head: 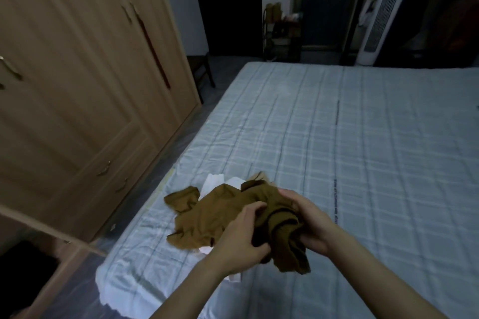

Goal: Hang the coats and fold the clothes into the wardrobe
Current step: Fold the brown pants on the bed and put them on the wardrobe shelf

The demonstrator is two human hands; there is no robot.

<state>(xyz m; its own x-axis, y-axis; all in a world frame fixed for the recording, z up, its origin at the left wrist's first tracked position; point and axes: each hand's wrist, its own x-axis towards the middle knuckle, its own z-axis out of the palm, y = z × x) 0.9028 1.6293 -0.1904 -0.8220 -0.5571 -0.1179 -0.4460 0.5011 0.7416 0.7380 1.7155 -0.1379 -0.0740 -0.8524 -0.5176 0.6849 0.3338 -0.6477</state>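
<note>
Both hands (241,235) (308,220) gripping brown garment (207,217) — bed (363,150) edge

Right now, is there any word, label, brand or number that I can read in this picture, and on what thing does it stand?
None: no text can be read.
The brown garment, the checked bed cover, the wardrobe doors and the white tower fan show no print.

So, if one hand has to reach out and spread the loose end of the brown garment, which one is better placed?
Probably the left hand. It grips the brown garment on the side where the loose part trails across the bed; the right hand cradles the bunched end.
</note>
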